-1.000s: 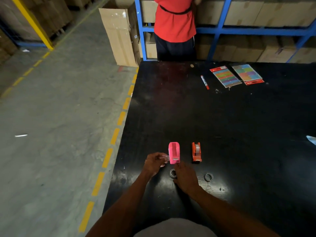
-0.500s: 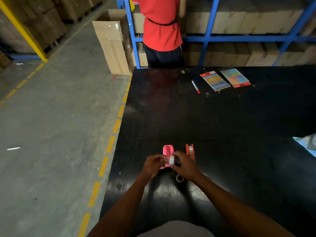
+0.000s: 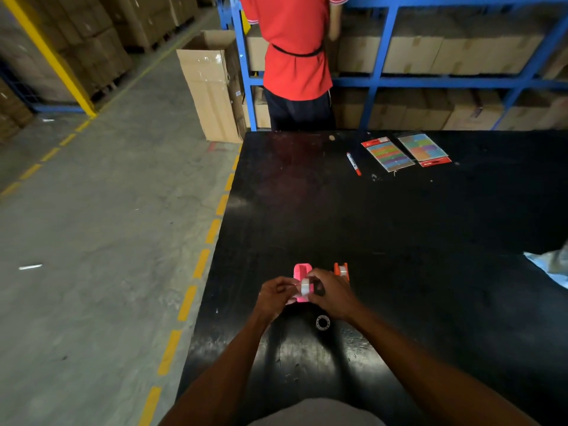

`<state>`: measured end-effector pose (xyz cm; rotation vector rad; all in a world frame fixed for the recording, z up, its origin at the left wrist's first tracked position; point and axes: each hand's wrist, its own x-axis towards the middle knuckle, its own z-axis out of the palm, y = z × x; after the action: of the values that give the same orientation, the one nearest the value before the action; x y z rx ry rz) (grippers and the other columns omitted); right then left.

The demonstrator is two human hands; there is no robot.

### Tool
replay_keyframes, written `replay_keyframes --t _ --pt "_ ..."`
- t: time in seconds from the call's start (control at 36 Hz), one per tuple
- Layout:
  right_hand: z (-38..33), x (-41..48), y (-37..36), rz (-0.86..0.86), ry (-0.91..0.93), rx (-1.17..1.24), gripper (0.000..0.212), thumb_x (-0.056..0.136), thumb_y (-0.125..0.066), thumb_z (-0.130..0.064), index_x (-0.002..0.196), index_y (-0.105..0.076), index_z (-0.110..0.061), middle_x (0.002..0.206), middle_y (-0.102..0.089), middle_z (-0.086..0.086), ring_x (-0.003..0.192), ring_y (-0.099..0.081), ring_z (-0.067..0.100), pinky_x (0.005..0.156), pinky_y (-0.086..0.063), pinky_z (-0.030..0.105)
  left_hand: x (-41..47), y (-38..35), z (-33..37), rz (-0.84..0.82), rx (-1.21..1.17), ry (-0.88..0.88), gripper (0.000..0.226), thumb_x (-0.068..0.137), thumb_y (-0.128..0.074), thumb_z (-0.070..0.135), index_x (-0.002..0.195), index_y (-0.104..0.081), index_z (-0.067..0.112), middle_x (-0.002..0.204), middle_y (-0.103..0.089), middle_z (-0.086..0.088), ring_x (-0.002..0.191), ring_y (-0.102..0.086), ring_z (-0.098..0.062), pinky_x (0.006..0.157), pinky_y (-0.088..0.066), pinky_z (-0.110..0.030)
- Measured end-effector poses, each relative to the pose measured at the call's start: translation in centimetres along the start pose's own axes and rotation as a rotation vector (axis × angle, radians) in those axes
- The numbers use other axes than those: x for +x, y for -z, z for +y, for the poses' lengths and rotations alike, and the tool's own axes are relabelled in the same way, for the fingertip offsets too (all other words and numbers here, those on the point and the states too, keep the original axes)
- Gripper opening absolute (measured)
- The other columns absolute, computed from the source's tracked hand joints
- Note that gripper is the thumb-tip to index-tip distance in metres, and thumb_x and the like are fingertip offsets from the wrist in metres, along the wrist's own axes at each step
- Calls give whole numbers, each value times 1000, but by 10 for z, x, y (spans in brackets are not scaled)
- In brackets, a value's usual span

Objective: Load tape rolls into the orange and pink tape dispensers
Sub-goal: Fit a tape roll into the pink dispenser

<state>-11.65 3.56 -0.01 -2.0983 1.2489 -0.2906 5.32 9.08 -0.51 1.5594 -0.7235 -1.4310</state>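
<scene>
**Both hands on a tape roll at the pink dispenser**

Left hand (image 3: 274,295) and right hand (image 3: 330,296) meet over the near end of the pink tape dispenser (image 3: 301,273). A whitish tape roll (image 3: 305,286) sits between the fingertips of both hands, on edge, directly over the dispenser's near half. Right-hand fingers curl around the roll's right side and a dark piece just beside it; can't tell what that piece is. Left fingertips pinch at the roll's left edge. Whether the roll is seated in the dispenser or held above it: can't tell, hands cover the contact.

Pink dispenser stands on the black table (image 3: 399,241) near its front-left corner, far end open and visible. Orange tape dispenser (image 3: 341,269) stands just beside it to the right, apart from it, with a pale roll showing in it; the right hand hides its near end.

A small dark ring (image 3: 322,322) lies flat on the table just below the right wrist, touched by neither hand.

Far side of table: red marker (image 3: 353,163), two packs of coloured sticky tabs (image 3: 388,154). A person in a red shirt (image 3: 295,47) stands at blue shelving (image 3: 381,50) behind the table.
</scene>
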Motion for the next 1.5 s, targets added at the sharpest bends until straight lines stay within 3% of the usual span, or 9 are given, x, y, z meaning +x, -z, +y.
replay_keyframes --t 0.11,0.33,0.47,0.58,0.72,0.94,1.06,1.33,1.5 --pt "-2 2 0 -32 0 8 38 81 -76 -42 112 -60 -28 109 -66 -9 96 -61 10 89 -52 36 0 2 -3 -8 -59 27 12 91 -61 -2 102 -67 -1 94 -71 -17 76 -71 -15 65 -58 -19" --pt "-6 1 2 -76 10 33 41 82 -76 -32 119 -58 -28 116 -69 -6 101 -65 13 94 -53 40 -1 4 -7 -18 -89 29 20 94 -60 5 110 -64 -4 98 -72 -16 77 -74 -14 67 -60 -20" --pt "-6 1 2 -70 -14 21 38 83 -74 -33 116 -57 -32 113 -71 -7 100 -67 12 103 -35 31 1 3 -8 -30 -86 26 20 94 -60 5 111 -63 -5 96 -72 -15 77 -74 -15 66 -60 -21" --pt "-8 2 4 -96 -20 23 42 83 -74 -33 121 -56 -31 115 -70 -4 100 -66 14 97 -51 42 3 3 -9 -26 -73 22 17 94 -60 5 108 -64 -3 96 -72 -15 78 -73 -16 70 -60 -24" --pt "-9 3 4 -104 -16 21 42 83 -74 -33 120 -55 -32 117 -70 -5 103 -66 14 102 -46 42 5 4 -10 -26 -61 27 17 94 -60 6 108 -65 -2 100 -73 -16 83 -73 -18 73 -61 -25" --pt "-9 5 6 -127 -13 17 39 84 -73 -30 119 -56 -31 113 -71 -1 96 -67 14 93 -49 32 7 4 -10 -26 -49 47 16 94 -59 5 108 -65 -2 101 -71 -18 85 -70 -20 74 -59 -25" --pt "-9 7 7 -119 10 7 40 83 -73 -30 120 -57 -28 108 -72 0 92 -68 15 87 -55 40 9 2 -9 -20 -48 56 16 95 -59 5 107 -64 -2 100 -69 -18 82 -69 -19 74 -58 -25" --pt "-6 14 4 -121 6 38 40 82 -77 -27 117 -58 -29 108 -71 -1 95 -66 14 85 -56 34 8 3 -6 1 -53 58 18 94 -58 2 109 -63 -6 102 -70 -20 90 -69 -25 75 -59 -26" --pt "-3 17 3 -127 9 40 38 82 -76 -27 116 -59 -28 106 -71 -3 96 -67 13 86 -57 40 10 1 -6 4 -49 67 18 93 -59 1 109 -63 -7 102 -70 -20 90 -69 -25 81 -58 -32"
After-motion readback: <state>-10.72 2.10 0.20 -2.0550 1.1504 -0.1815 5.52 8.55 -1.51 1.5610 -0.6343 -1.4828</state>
